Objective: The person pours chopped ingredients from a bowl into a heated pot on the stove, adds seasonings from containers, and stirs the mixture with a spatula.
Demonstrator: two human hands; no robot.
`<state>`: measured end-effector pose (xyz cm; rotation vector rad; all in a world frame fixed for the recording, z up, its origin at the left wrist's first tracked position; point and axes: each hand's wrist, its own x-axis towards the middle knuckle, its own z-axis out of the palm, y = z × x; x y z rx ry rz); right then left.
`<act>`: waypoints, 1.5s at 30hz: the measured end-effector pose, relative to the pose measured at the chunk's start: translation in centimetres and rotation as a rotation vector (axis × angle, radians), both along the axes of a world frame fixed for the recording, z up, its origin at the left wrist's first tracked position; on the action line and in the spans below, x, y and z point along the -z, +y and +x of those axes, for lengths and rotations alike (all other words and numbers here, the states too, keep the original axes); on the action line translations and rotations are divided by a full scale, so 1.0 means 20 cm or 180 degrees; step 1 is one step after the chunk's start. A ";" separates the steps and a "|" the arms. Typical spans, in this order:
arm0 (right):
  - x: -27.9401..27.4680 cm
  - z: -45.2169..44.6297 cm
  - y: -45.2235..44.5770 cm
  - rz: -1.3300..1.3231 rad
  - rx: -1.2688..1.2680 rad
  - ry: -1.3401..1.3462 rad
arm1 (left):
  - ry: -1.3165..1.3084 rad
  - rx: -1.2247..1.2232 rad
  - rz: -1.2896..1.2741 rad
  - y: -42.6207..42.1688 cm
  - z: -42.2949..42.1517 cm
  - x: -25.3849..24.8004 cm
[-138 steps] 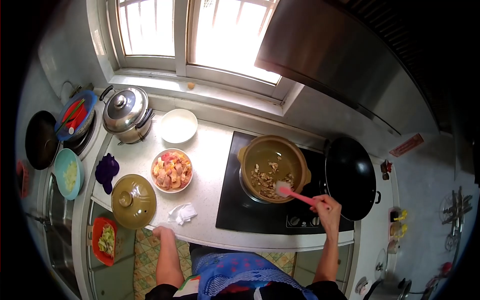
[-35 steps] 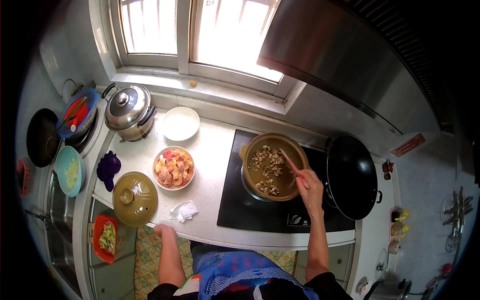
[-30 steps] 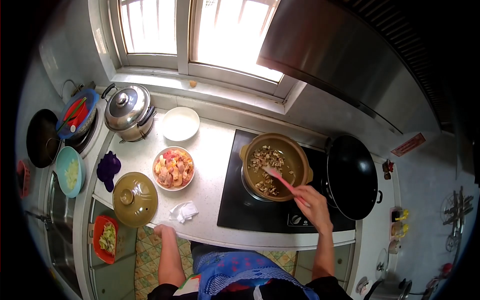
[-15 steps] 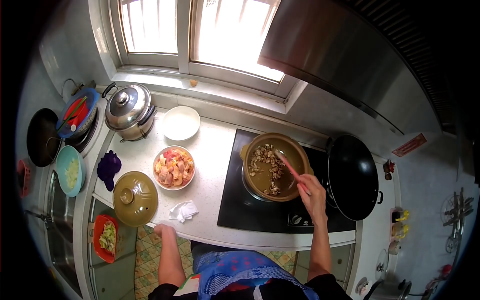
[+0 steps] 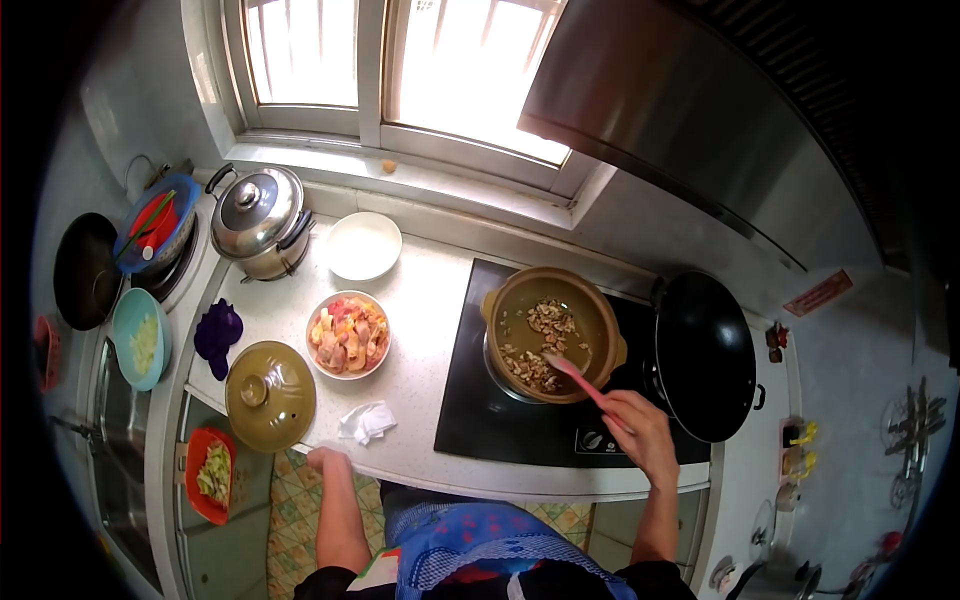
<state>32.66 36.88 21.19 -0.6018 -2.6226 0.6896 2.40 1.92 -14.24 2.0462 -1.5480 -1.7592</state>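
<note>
My right hand (image 5: 642, 432) is closed around the pink handle of a spatula (image 5: 580, 378). Its pale head rests among browned chopped bits (image 5: 532, 368) inside a brown clay pot (image 5: 612, 350) on the black cooktop (image 5: 465, 420). The bits lie in two loose heaps on the pot's bottom. Down at the counter's front edge, my left hand (image 5: 330, 462) is closed with fingers curled; what they hold, if anything, is hidden. Closest to it are the brown pot lid (image 5: 285, 400) and a crumpled white cloth or tissue (image 5: 367, 422).
A bowl of raw meat pieces (image 5: 348, 337), a white bowl (image 5: 364, 247) and a steel pot (image 5: 262, 222) stand on the left counter. To the right of the clay pot sits a black wok (image 5: 705, 355). An orange basket of chopped greens (image 5: 214, 475) is at lower left.
My right hand and the spatula have moved toward me, drawing some bits to the near side of the pot. My left hand stays at the counter edge.
</note>
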 end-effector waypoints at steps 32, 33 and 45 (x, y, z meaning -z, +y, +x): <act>-0.07 0.09 -0.12 -0.0491 0.0180 -0.0031 | -0.0164 0.0713 -0.0288 -0.04 0.03 0.12; -0.03 0.07 -0.11 -0.0430 0.0149 0.0031 | -0.0063 0.0570 -0.0083 -0.04 0.03 0.13; 0.25 -0.20 0.08 -0.0087 0.0569 0.0584 | -0.0022 0.0519 -0.0119 -0.04 -0.02 0.08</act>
